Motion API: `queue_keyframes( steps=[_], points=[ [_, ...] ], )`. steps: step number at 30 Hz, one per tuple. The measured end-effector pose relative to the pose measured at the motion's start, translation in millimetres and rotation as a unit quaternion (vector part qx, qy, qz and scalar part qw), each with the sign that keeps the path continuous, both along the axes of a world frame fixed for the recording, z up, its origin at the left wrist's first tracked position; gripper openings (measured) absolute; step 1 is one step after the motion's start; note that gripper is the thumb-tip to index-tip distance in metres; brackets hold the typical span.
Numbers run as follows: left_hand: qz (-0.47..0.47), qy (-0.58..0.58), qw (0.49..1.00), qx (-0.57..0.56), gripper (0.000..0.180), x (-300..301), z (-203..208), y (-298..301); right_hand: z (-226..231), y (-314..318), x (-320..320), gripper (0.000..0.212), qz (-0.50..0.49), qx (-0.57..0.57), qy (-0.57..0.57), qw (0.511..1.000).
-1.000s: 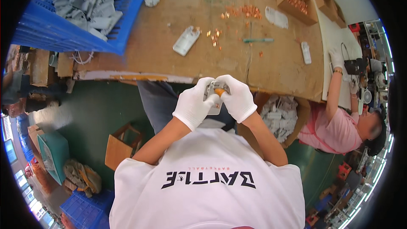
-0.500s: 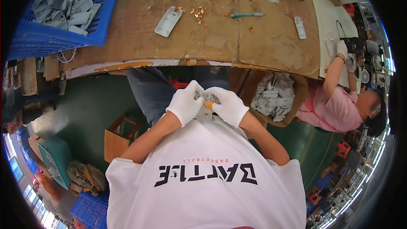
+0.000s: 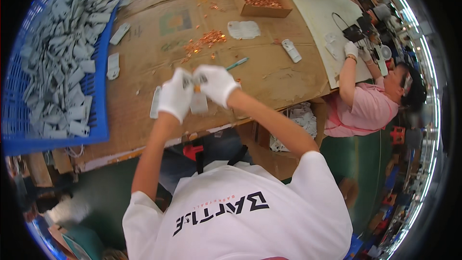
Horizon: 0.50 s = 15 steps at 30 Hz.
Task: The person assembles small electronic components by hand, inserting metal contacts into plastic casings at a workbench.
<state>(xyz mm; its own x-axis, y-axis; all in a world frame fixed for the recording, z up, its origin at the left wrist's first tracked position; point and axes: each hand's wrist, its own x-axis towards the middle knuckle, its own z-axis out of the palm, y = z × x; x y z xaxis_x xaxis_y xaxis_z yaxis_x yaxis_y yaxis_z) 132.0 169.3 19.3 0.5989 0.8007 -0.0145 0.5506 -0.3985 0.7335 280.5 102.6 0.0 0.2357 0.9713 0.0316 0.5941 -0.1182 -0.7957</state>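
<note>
Both my hands wear white gloves and meet over the near part of the cardboard-covered table (image 3: 260,82). My left hand (image 3: 174,96) is closed at the fingertips on a light grey plastic casing (image 3: 198,104), and my right hand (image 3: 215,84) grips it from the other side. Gloves hide its upper end, and motion blurs the fingers. A spot of orange shows by the right fingers; I cannot make out what it is. Beside my left hand lies another grey casing (image 3: 155,103). Loose copper-coloured pieces (image 3: 206,41) are heaped beyond my hands, with a teal pen (image 3: 237,63) to their right.
A blue crate (image 3: 103,110) full of grey casings stands at left. A cardboard box (image 3: 264,11) of copper pieces sits at the back. Below the table's right edge is a carton (image 3: 269,156) of pale parts. A person in pink (image 3: 358,106) works at right.
Both my hands have moved forward from in front of my body to above the table, with the casing between them. My view has shifted, showing more of the crate and the table's back.
</note>
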Motion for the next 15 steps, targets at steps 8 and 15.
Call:
queue_keyframes(
  steps=[8, 15],
  points=[
    [0.008, -0.007, 0.923, 0.385, 0.050, -24, -3, 154, 7, 53, 75, 0.011, 0.044, 0.467, -0.286, 0.836],
    [0.355, 0.372, 0.781, 0.354, 0.045, -113, -55, 195, 9, 8, 167, 0.026, -0.116, 0.429, -0.263, 0.856]
  ],
)
